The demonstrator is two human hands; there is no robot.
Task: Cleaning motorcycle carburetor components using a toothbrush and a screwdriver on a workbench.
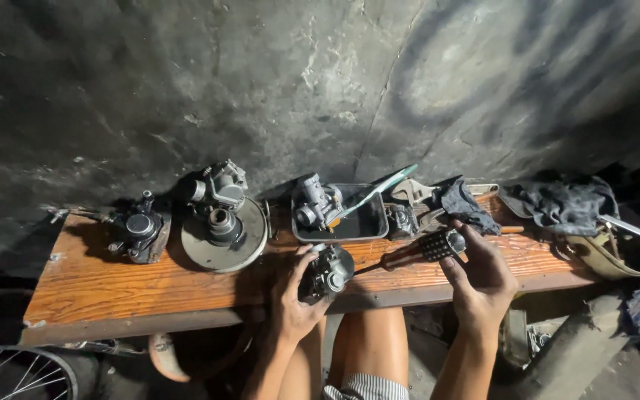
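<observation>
Left hand [295, 296] closed round a small carburetor [327, 271], held at the front edge of the wooden worktop [112, 285], just over the knees. Right hand [479, 275] wrapped on the studded handle of a screwdriver [416, 252], tip touching the carburetor's right side. Just behind, a metal tray [368, 226] holding another carburetor [318, 204]. Further left, a round metal disc [224, 237] bearing a third one. Bare wood between disc and front edge. Dark rags [557, 200] crowding the right end.
</observation>
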